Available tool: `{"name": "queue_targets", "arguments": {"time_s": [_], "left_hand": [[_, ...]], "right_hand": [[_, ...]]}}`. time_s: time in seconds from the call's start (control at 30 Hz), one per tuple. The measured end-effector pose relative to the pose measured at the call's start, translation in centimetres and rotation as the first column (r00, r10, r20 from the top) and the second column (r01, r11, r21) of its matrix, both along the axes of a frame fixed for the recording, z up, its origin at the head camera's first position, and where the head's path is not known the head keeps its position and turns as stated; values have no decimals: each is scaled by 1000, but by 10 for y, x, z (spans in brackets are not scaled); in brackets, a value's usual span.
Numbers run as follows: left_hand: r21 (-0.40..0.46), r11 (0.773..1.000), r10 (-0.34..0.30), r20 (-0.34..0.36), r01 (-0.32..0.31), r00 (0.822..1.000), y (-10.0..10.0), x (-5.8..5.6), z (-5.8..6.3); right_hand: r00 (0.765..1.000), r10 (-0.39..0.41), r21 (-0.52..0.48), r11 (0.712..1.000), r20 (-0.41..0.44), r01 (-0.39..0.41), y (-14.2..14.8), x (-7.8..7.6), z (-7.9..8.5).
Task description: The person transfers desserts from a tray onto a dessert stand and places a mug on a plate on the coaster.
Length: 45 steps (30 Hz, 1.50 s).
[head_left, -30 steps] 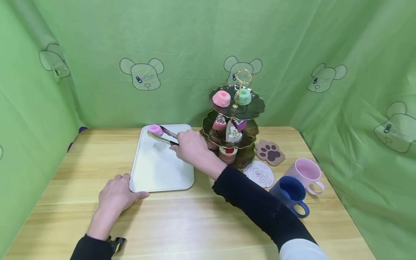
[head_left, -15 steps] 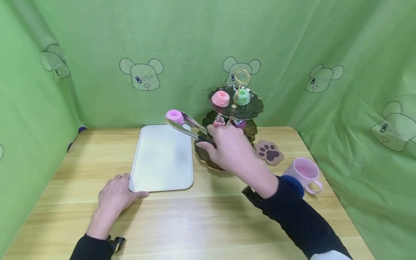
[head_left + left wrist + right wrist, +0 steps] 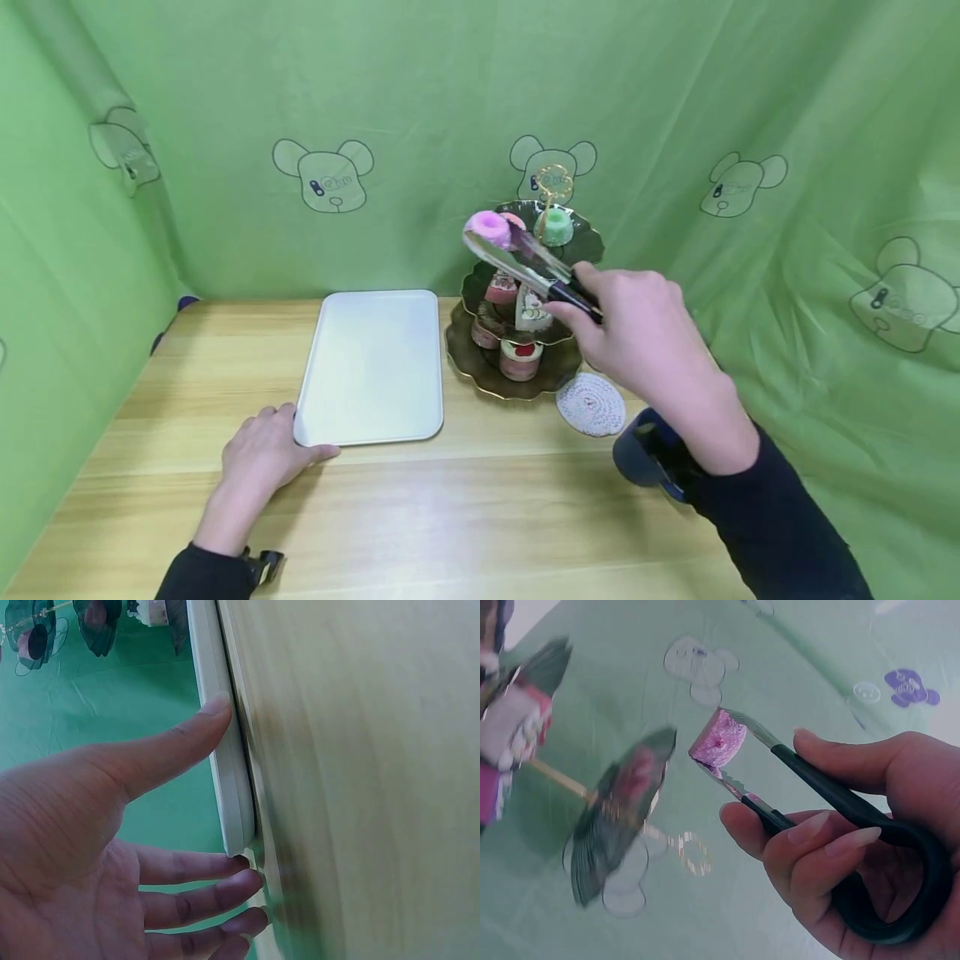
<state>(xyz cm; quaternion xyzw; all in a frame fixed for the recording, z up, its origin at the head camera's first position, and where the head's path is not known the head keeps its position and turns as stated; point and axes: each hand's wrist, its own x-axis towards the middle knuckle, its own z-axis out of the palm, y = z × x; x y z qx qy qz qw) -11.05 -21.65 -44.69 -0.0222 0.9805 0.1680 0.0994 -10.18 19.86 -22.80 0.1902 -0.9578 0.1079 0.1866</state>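
My right hand (image 3: 637, 329) grips black-handled metal tongs (image 3: 821, 780) whose tips pinch a small purple ring-shaped cake (image 3: 489, 229). In the head view this cake appears in front of the top plate of the three-tier stand (image 3: 510, 389), partly covering a pink cake (image 3: 514, 220). A green cake (image 3: 555, 227) sits on that plate. My left hand (image 3: 264, 450) lies at the near left corner of a white tray (image 3: 371, 367). In the left wrist view its thumb (image 3: 184, 746) touches the tray's edge, and the other fingers extend loosely past the corner.
Lower tiers of the stand bear several cake pieces, including a round layered cake (image 3: 521, 361). A speckled round coaster (image 3: 591, 405) lies right of the stand. A dark blue mug (image 3: 637, 458) is partly hidden by my right arm. Green curtain (image 3: 420, 125) surrounds the table.
My right hand has lifted the purple cake off the tray with the tongs and carried it right, up to the stand's top plate. The left hand has stayed at the tray corner.
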Motion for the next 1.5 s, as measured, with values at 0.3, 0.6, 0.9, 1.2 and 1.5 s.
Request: {"name": "queue_targets", "arguments": {"time_s": [0.3, 0.6, 0.9, 1.2, 1.5], "left_hand": [[-1, 1000, 2, 0, -2, 1000, 1, 2, -2], [-9, 1000, 21, 19, -20, 1000, 3, 2, -2], [-22, 1000, 12, 21, -11, 1000, 2, -1, 1], [-29, 1000, 12, 30, -11, 999, 2, -1, 4], [-28, 999, 15, 39, -14, 999, 2, 0, 4]], "right_hand": [[997, -72, 70, 995, 14, 71, 36, 0, 11], [981, -144, 124, 984, 131, 128, 48, -12, 12], [966, -153, 145, 981, 207, 125, 50, -21, 21], [928, -207, 160, 973, 310, 164, 47, -28, 32], [909, -217, 172, 971, 356, 164, 45, -32, 36]]}}
